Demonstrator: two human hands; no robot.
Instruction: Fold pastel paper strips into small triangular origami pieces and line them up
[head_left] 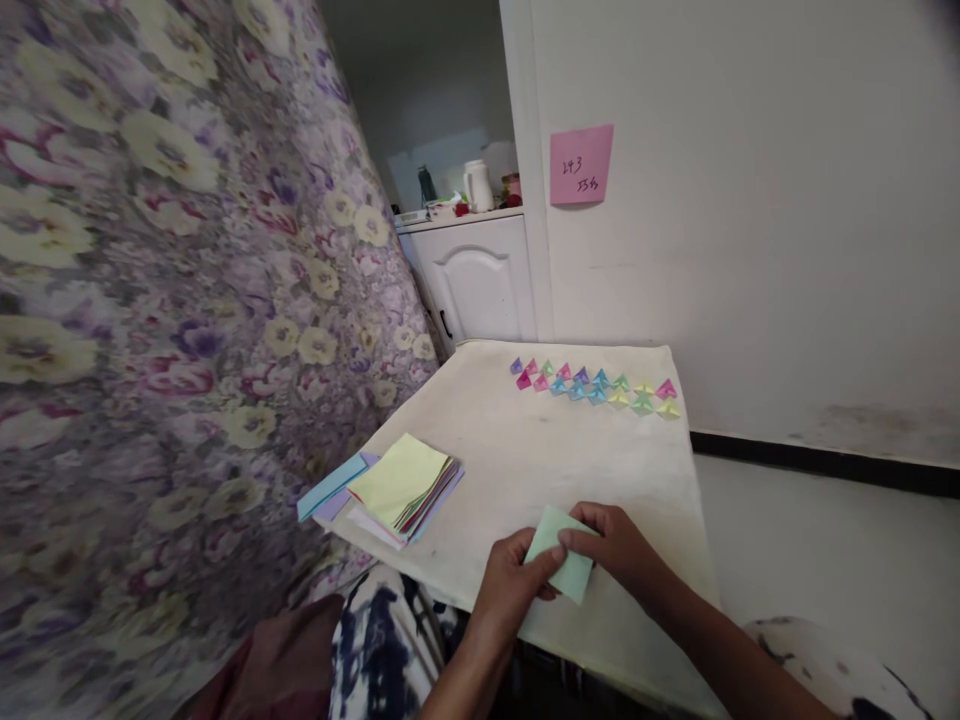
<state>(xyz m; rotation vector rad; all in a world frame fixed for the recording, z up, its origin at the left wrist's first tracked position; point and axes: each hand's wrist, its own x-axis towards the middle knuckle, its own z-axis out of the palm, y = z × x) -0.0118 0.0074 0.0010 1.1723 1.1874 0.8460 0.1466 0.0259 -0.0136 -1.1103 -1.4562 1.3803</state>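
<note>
A pale green piece of paper [574, 578], small and four-sided, is held between both hands just above the near edge of the table. My left hand [517, 572] grips its left side, thumb lying across the front. On the upper right, my right hand [606, 540] pinches the same paper, its thumb close to the left thumb. The fingers behind the paper are mostly hidden. To the left lies a fanned stack of coloured paper sheets [405, 480], yellow on top. Toward the back right, several small folded paper pieces [577, 388] sit in two rows in many colours.
A cream cloth covers the table [495, 420]. A flowered curtain [225, 300] hangs along the left. Behind stands a white cabinet [484, 275] with a white jug [478, 187] on it. A pink note [581, 165] is stuck on the wall.
</note>
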